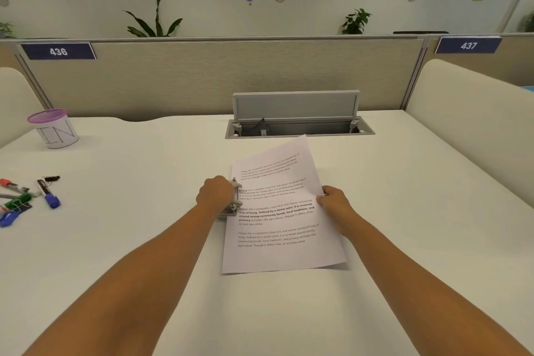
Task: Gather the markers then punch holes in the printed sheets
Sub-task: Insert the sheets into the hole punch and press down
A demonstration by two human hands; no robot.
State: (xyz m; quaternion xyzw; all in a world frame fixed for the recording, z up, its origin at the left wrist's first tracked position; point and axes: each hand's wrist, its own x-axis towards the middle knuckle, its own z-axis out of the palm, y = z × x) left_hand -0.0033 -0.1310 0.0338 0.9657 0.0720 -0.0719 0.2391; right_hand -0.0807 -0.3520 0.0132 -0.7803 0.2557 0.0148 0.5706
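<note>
A white desk (144, 254) ran up to a beige partition, and near its middle the printed sheets (277, 211) lay at a slight angle in front of an open cable hatch (300, 127), close enough for both of the person's arms to reach without stretching. The left edge of the paper was fed into a metal hole punch (232, 202), which sat just beside it, apparently so that the holes would land along the margin. The left hand (216, 192) was closed over the top of the punch, knuckles up, in what looked like a pressing grip; whether the lever was fully down could not be told. The right hand (335, 199) pinched the sheets' right edge between thumb and fingers, seemingly to hold the stack square against the tool. The paper thus spanned the gap between the two hands, touching both. Well apart at the far left of the desk, the markers (29, 196), red, green and blue among them, lay loose together with a few binder clips (52, 178), and a white cup with a purple rim (53, 128) stood beyond them, empty of markers as far as could be seen.
</note>
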